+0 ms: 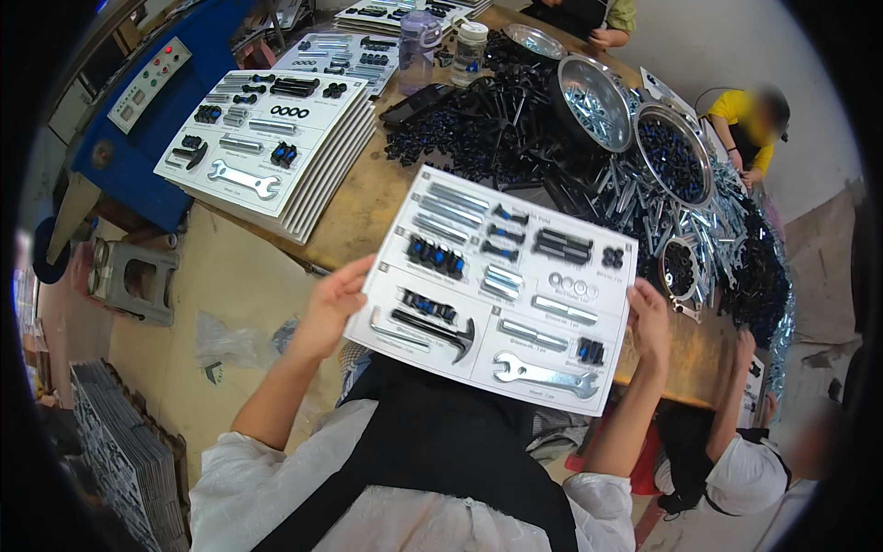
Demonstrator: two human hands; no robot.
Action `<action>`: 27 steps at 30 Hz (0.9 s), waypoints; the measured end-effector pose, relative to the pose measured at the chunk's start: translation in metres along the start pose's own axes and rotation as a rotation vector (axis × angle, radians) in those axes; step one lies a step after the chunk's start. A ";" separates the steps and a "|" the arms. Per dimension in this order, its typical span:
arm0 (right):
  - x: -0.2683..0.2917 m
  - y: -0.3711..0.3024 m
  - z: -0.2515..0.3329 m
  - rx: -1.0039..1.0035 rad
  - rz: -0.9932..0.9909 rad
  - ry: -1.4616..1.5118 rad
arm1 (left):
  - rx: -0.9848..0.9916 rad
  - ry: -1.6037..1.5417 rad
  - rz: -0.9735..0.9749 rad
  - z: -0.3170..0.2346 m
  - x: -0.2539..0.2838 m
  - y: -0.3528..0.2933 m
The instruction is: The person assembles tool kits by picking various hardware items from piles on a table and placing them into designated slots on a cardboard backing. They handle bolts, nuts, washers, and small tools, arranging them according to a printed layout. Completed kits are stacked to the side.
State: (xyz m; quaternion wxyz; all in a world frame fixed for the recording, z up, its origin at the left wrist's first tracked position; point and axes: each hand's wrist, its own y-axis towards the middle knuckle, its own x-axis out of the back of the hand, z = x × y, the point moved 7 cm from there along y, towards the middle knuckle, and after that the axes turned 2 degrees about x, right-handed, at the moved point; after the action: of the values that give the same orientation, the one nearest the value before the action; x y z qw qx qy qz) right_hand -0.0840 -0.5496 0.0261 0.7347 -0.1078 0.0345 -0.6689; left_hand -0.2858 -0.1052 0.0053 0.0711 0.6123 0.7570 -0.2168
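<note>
Between my two hands is a white hardware card [474, 317], tilted in front of my black apron. Screws, bolts, metal sleeves, washers, hex keys and a flat wrench [545, 374] sit on it in printed sections. My left hand [336, 302] pinches the card's left edge, its thumb by the front face. At the opposite edge, my right hand [649, 317] grips the card with its fingers partly behind it. Beyond my left hand stands a tall stack of similar filled cards [267, 138] on the table.
Heaps of black bolts [497, 120] cover the wooden table [354, 216]. Metal bowls [596, 103] hold screws. Two bottles [419, 51] stand at the back. Co-workers [745, 129] are at the right and far sides. A blue machine [138, 138] and stacked cards [124, 451] are at left.
</note>
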 end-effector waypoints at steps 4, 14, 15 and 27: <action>-0.040 0.036 0.065 0.047 0.182 0.015 | -0.075 0.027 -0.057 -0.071 0.022 -0.003; -0.251 0.100 0.137 0.110 0.418 0.131 | -0.221 0.391 -0.403 -0.232 0.162 0.041; -0.277 0.106 0.131 0.089 0.423 0.175 | -0.251 0.433 -0.412 -0.244 0.183 0.049; -0.494 0.096 0.089 -0.084 0.437 0.516 | -0.213 0.505 -0.333 -0.319 0.380 0.092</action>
State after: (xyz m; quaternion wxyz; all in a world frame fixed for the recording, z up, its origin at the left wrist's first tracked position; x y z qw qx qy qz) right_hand -0.0243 -0.0429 0.0467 0.8227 0.0444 0.2691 -0.4989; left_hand -0.2379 0.3820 0.1275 -0.0919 0.5037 0.8589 0.0140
